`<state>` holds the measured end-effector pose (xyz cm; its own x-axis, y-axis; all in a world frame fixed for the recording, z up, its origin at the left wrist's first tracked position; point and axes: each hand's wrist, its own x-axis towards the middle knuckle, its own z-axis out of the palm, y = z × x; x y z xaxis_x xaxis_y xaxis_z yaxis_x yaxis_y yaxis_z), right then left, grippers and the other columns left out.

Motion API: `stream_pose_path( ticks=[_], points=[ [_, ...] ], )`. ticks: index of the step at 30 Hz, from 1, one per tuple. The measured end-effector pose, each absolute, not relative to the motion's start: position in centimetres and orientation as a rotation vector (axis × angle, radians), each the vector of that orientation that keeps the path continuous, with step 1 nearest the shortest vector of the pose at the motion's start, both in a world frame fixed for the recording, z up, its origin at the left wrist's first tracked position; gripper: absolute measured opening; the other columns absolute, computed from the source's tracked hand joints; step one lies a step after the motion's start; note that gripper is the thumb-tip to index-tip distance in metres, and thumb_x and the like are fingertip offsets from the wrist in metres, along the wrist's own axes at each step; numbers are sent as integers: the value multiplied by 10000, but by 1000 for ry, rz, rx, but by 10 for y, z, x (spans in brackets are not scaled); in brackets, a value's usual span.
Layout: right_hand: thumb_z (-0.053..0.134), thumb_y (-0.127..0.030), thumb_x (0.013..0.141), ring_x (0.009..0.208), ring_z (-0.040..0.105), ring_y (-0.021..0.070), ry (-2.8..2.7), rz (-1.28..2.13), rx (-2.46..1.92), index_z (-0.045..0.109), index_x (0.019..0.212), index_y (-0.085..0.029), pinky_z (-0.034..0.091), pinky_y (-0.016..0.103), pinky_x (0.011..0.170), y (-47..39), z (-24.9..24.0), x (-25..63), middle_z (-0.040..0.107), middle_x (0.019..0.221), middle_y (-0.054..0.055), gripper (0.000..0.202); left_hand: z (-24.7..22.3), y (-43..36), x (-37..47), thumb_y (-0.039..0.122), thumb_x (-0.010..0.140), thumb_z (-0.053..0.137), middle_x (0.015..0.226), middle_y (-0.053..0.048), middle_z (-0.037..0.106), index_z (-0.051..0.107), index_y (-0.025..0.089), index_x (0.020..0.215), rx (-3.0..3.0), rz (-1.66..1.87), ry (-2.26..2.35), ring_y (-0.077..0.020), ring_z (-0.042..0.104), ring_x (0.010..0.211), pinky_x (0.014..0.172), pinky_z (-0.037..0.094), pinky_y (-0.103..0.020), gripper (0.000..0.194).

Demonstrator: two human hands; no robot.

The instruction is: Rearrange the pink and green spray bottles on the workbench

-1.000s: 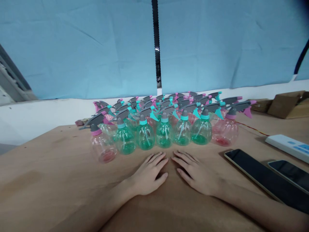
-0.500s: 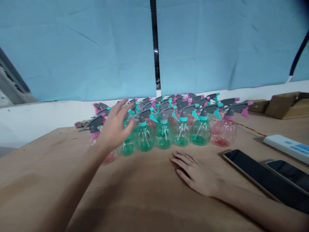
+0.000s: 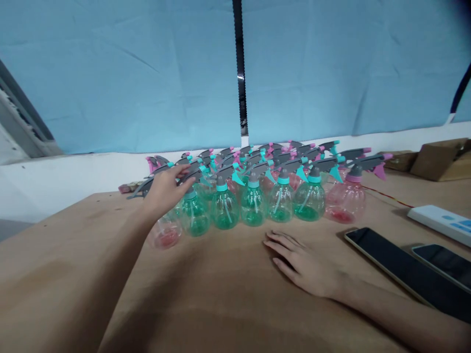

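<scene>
Rows of spray bottles with round, see-through bodies and grey trigger heads stand upright on the wooden table (image 3: 228, 284). My left hand (image 3: 167, 190) is at the left end of the front row, its thumb and fingers closed about the grey head of a green spray bottle (image 3: 196, 215). Below that wrist is a pink spray bottle (image 3: 167, 235), its neck hidden by the hand. My right hand (image 3: 303, 262) lies palm down on the table with fingers stretched out, holding nothing. The closest things to it are a green bottle (image 3: 281, 205) and the larger phone.
To the right lie a large dark phone (image 3: 393, 264), a smaller phone (image 3: 445, 264) and a white power strip (image 3: 441, 220) with a red and yellow cord. Open cardboard boxes (image 3: 441, 159) sit at the back right. Blue cloth (image 3: 147, 73) covers the wall behind.
My left hand has come down and its spread fingers have closed on the head of the green spray bottle. My right hand stays in place. The view has shifted slightly.
</scene>
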<state>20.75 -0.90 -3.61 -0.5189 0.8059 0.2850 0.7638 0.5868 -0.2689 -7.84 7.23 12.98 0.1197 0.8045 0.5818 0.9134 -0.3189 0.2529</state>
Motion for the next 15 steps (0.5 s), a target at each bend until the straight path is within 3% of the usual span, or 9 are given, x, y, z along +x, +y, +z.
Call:
stream_pose_path(
  ticks=[9, 15],
  points=[
    [384, -291, 899, 1267, 346, 215, -2426, 169, -1251, 470, 1289, -168, 283, 411, 1056, -8, -35, 208, 442, 1354, 94, 418, 145, 61, -82, 374, 750, 558, 915, -62, 685, 655, 154, 987, -2321, -826, -1786, -205, 596, 812, 760, 451, -322, 337],
    [369, -295, 901, 1269, 342, 218, -2442, 159, -1252, 460, 1295, -168, 284, 419, 1053, -8, -35, 208, 436, 1359, 91, 425, 152, 45, -80, 393, 705, 628, 747, -29, 678, 650, 155, 858, -2690, -921, -1709, -147, 580, 663, 590, 447, -259, 284]
  ],
)
